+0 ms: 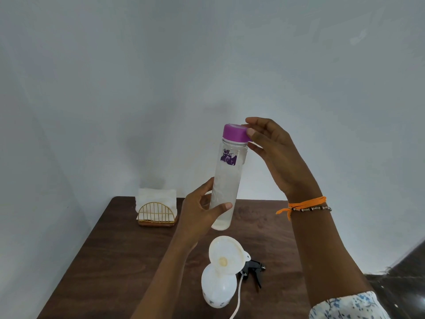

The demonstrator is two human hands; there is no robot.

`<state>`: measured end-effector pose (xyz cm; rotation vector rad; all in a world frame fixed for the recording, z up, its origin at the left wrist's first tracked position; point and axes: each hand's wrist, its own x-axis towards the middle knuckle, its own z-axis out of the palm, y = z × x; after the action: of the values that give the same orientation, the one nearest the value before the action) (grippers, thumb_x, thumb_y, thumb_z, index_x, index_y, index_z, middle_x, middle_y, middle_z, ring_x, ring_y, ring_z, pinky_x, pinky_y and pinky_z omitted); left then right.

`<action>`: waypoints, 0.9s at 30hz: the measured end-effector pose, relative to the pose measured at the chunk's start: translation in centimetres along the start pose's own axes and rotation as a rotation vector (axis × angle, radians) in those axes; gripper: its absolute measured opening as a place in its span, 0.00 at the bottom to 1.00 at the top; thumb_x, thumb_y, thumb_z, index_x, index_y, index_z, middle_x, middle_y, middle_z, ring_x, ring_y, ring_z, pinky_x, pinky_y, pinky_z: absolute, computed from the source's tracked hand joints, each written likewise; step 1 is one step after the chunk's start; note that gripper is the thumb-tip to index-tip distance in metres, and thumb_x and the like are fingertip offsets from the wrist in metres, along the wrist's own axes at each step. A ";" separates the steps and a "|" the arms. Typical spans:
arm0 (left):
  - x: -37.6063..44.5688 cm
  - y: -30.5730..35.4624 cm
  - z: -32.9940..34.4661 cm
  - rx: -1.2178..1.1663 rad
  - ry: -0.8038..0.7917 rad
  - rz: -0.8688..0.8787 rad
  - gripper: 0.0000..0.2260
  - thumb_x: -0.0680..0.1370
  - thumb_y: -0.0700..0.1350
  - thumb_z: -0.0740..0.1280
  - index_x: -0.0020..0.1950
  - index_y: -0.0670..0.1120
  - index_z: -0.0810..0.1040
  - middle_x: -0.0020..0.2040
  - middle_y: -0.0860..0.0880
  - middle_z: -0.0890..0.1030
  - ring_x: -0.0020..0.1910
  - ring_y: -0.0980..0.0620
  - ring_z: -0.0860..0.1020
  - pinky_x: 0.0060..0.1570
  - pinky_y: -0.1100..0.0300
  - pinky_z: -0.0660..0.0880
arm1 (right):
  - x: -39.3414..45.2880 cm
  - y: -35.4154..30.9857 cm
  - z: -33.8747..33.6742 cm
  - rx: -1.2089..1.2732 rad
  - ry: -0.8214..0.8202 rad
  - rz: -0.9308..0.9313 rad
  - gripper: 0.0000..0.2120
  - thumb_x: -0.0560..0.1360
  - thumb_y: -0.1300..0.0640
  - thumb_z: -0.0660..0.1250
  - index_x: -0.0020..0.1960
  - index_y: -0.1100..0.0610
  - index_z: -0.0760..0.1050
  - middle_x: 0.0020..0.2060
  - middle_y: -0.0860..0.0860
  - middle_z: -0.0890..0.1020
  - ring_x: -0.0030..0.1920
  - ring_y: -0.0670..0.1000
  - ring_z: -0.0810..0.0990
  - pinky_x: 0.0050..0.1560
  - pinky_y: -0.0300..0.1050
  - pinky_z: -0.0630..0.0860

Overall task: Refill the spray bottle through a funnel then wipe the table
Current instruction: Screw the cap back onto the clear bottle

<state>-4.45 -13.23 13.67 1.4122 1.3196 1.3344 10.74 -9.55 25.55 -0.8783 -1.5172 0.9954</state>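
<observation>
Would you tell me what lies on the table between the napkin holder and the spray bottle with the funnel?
In the head view, only bare brown table separates the napkin holder from the spray bottle; the left forearm crosses above.

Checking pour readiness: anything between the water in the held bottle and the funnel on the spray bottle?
Yes: the purple cap is on the water bottle, with the right hand on it. The left hand grips the bottle's lower part. Below, the funnel sits in the spray bottle, its mouth uncovered.
</observation>
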 end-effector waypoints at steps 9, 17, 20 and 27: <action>0.0 0.0 -0.1 -0.015 -0.004 -0.005 0.28 0.68 0.46 0.75 0.66 0.56 0.71 0.64 0.53 0.76 0.59 0.51 0.77 0.58 0.48 0.76 | -0.3 -0.8 0.5 0.023 0.141 -0.061 0.08 0.79 0.58 0.60 0.56 0.55 0.74 0.50 0.50 0.79 0.52 0.48 0.78 0.61 0.47 0.74; -0.1 -0.1 -0.3 -0.026 -0.009 -0.016 0.28 0.69 0.46 0.74 0.67 0.56 0.71 0.64 0.53 0.77 0.59 0.50 0.78 0.58 0.46 0.76 | -0.7 -0.7 0.9 0.029 0.092 -0.023 0.11 0.79 0.57 0.59 0.60 0.56 0.72 0.52 0.50 0.81 0.54 0.48 0.80 0.62 0.45 0.73; -0.1 -0.1 -0.4 -0.035 -0.007 -0.023 0.28 0.69 0.47 0.74 0.67 0.55 0.71 0.64 0.53 0.77 0.58 0.50 0.78 0.58 0.46 0.76 | -0.7 -0.7 1.0 0.045 0.156 -0.021 0.10 0.79 0.57 0.60 0.60 0.55 0.70 0.51 0.53 0.79 0.52 0.49 0.78 0.62 0.48 0.74; -0.1 -0.1 -0.3 -0.040 -0.013 -0.027 0.28 0.69 0.47 0.74 0.67 0.55 0.70 0.64 0.52 0.77 0.59 0.50 0.78 0.58 0.45 0.76 | -0.8 -0.5 1.2 -0.036 0.084 0.028 0.15 0.79 0.52 0.60 0.65 0.51 0.68 0.59 0.50 0.78 0.63 0.49 0.74 0.66 0.47 0.68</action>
<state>-4.70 -13.32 13.64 1.3697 1.2919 1.3248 9.70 -10.61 25.60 -0.9573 -1.4597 0.9424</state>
